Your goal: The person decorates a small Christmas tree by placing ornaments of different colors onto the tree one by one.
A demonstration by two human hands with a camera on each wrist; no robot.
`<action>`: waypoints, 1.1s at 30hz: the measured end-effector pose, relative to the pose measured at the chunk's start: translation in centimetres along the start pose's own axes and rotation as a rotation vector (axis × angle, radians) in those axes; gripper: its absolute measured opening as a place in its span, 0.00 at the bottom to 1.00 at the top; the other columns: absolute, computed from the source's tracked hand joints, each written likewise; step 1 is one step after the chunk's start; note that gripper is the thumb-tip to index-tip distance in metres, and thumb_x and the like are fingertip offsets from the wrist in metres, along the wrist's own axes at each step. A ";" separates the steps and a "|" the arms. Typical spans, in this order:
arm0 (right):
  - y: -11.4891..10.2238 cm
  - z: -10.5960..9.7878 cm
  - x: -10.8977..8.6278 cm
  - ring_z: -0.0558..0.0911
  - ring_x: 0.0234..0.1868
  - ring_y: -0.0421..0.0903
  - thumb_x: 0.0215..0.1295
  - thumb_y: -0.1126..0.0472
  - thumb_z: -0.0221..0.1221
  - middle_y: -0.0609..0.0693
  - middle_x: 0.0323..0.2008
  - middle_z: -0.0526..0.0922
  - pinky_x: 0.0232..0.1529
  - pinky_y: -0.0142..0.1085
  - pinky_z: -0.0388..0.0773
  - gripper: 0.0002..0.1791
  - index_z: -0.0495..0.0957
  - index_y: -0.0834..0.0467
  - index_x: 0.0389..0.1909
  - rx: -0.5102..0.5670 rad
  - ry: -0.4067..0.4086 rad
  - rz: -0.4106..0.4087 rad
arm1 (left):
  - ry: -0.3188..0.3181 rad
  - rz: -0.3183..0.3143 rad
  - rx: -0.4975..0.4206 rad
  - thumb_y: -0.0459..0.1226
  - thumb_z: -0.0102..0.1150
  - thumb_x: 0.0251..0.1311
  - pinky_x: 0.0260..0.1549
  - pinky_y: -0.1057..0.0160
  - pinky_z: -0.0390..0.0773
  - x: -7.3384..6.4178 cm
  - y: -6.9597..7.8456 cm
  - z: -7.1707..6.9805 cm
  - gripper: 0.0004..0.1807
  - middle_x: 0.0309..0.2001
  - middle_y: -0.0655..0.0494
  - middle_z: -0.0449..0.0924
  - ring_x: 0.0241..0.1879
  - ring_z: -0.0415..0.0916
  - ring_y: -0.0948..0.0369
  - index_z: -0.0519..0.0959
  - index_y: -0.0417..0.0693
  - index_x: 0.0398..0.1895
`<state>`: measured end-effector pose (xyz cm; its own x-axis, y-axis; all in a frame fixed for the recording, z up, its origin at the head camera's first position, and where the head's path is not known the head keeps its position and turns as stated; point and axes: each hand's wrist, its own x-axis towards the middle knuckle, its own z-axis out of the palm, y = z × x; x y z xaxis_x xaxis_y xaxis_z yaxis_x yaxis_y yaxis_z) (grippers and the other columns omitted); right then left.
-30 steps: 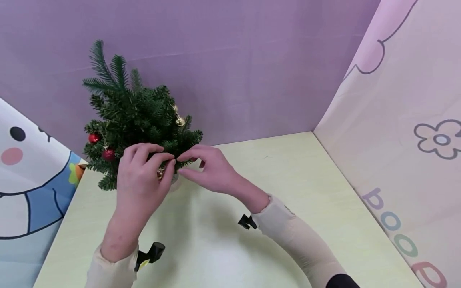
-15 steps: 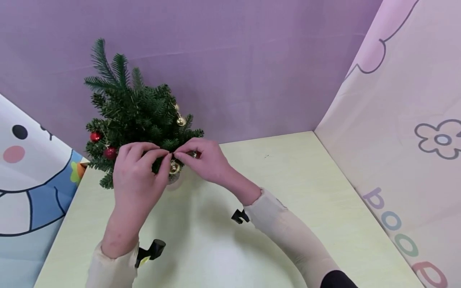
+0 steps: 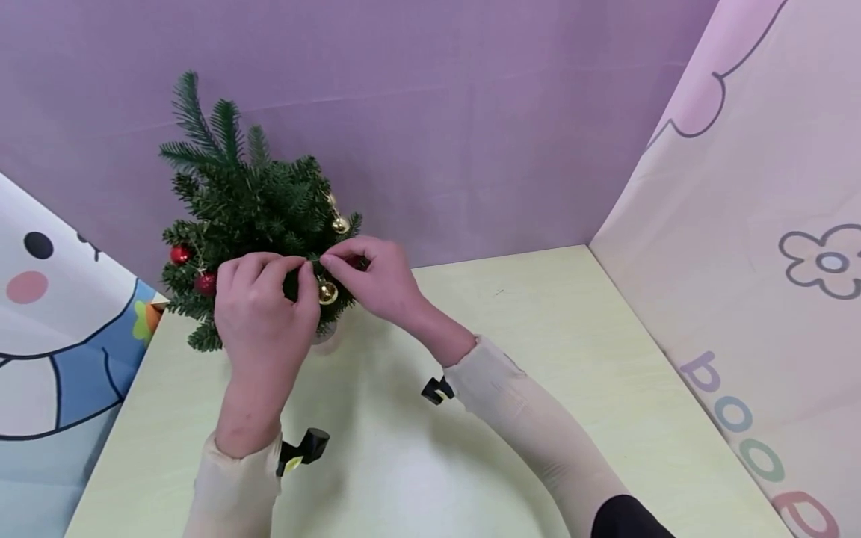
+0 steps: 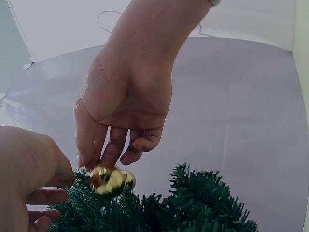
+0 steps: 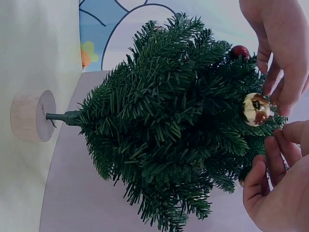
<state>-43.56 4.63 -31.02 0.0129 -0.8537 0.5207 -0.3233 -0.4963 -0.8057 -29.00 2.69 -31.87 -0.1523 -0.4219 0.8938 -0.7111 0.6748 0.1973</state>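
A small artificial Christmas tree (image 3: 269,202) stands at the back left of the table. In front of its right side hangs a shiny gold bauble (image 3: 327,292). My left hand (image 3: 265,295) pinches at the bauble's hanger with thumb and forefinger. Close to its right, my right hand (image 3: 380,280) brings thumb and forefinger together at the same spot. From the right wrist, the gold bauble (image 5: 256,109) shows against the branches, just below both sets of fingertips. The left wrist view has my right hand's fingers (image 4: 116,145) right at the bauble (image 4: 106,181). The thin loop itself is hidden.
Red baubles (image 3: 205,282) hang on the tree's left side, and a gold one (image 3: 340,224) on its right. The tree stands on a round wooden base (image 5: 29,116). A purple cloth (image 3: 504,134) rises behind the pale table (image 3: 538,351), with printed cloth at both sides.
Both hands have moved up and deeper toward the tree, the right one also leftward. The gold bauble has risen with them and now shows more fully between them.
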 end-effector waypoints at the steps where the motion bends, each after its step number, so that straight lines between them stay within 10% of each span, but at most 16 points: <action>1: 0.0 0.0 0.0 0.74 0.26 0.42 0.59 0.63 0.56 0.48 0.30 0.79 0.24 0.29 0.71 0.07 0.81 0.61 0.34 0.007 0.002 -0.002 | 0.004 -0.009 -0.001 0.37 0.56 0.52 0.34 0.50 0.68 0.1 0.1 0.0 0.11 0.28 0.45 0.77 0.33 0.69 0.46 0.82 0.37 0.25; 10: 3.7 0.9 0.9 0.74 0.23 0.40 0.58 0.54 0.56 0.42 0.26 0.78 0.21 0.32 0.71 0.09 0.81 0.53 0.33 0.055 -0.001 0.018 | -0.021 -0.050 -0.017 0.39 0.55 0.52 0.30 0.51 0.68 0.4 0.5 -0.2 0.12 0.27 0.47 0.77 0.31 0.68 0.47 0.82 0.38 0.24; 21: 3.7 0.6 1.5 0.75 0.29 0.42 0.57 0.54 0.58 0.45 0.30 0.79 0.28 0.33 0.73 0.09 0.82 0.55 0.33 0.133 -0.090 0.240 | -0.063 -0.112 0.009 0.41 0.54 0.53 0.26 0.50 0.68 0.4 0.2 0.0 0.14 0.26 0.47 0.77 0.29 0.68 0.48 0.83 0.39 0.24; 33: 4.3 -0.3 1.1 0.75 0.36 0.50 0.57 0.56 0.58 0.47 0.33 0.79 0.33 0.38 0.73 0.08 0.81 0.56 0.33 0.252 -0.196 0.344 | -0.020 -0.033 0.000 0.39 0.54 0.52 0.32 0.52 0.67 -0.2 0.0 0.4 0.13 0.26 0.46 0.78 0.29 0.68 0.48 0.83 0.39 0.24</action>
<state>-45.26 1.55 -33.83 0.1320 -0.9770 0.1674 -0.1001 -0.1812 -0.9783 -29.19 2.56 -32.24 -0.1427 -0.4559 0.8785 -0.7157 0.6606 0.2266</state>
